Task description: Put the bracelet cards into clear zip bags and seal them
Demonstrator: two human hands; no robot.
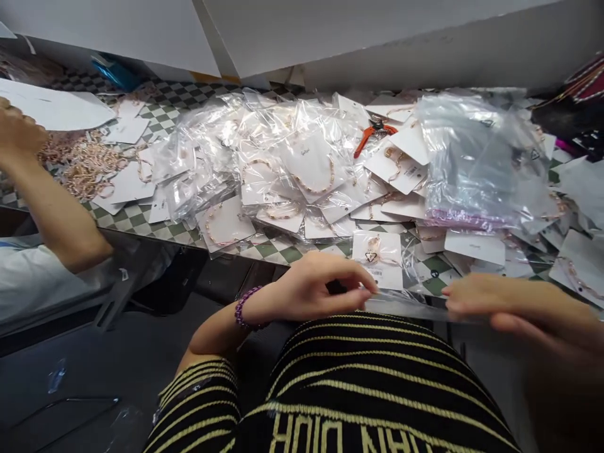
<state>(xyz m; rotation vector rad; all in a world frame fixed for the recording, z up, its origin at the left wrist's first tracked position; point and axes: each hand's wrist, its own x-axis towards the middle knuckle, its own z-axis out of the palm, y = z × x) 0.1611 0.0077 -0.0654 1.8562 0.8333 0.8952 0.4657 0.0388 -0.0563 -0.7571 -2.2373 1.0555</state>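
My left hand [314, 286] pinches the left end of a small clear plastic bag [410, 303] held flat near my lap. My right hand [514, 311] grips the same bag at its right end, fingers closed along the edge. Inside the bag, rising above my fingers, is a white jewellery card [377, 258] carrying a thin gold bracelet. A purple bead bracelet is on my left wrist. Both hands sit just in front of the table's near edge.
The checked green-and-white table [278, 248] is heaped with bagged bracelet cards [302, 167]. Orange-handled pliers [375, 133] lie at the back. A larger clear bag [476, 163] sits to the right. Another person's arm [44, 189] reaches over loose gold chains [85, 167] at left.
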